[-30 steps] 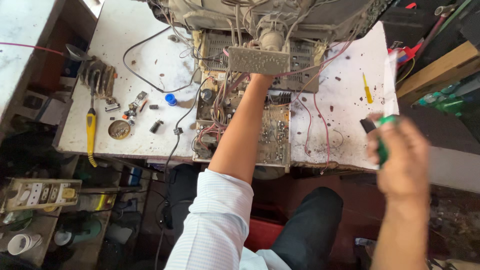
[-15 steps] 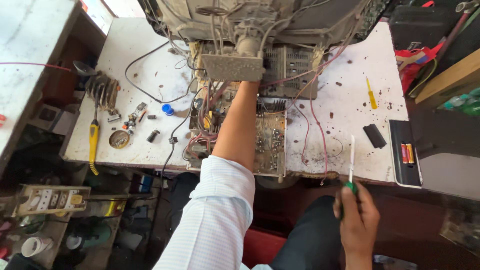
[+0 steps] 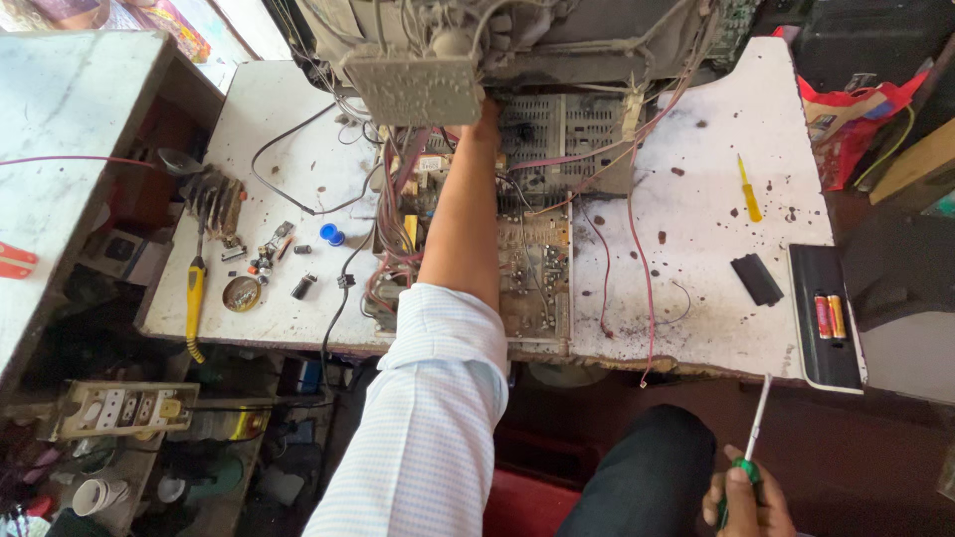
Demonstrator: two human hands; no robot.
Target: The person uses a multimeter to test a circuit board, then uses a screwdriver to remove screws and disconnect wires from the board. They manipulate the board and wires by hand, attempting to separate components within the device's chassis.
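Left hand [image 3: 486, 111] is reaching deep under the dusty tube neck, fingers hidden, so its grip can't be told. Right hand [image 3: 744, 502] is clenched round the green-handled screwdriver [image 3: 753, 438], held low, well back from the circuit board [image 3: 532, 268]. Probing stage; the tool's tip needs bringing up beside that buried hand.

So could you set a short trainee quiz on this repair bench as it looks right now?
1. What does the right hand hold?
2. True or false: the left hand rests on the yellow screwdriver.
3. The two batteries lie on: A) the circuit board B) the black tray C) the white table

Key
1. A green-handled screwdriver, held below the table edge.
2. False; it reaches into the television chassis.
3. B
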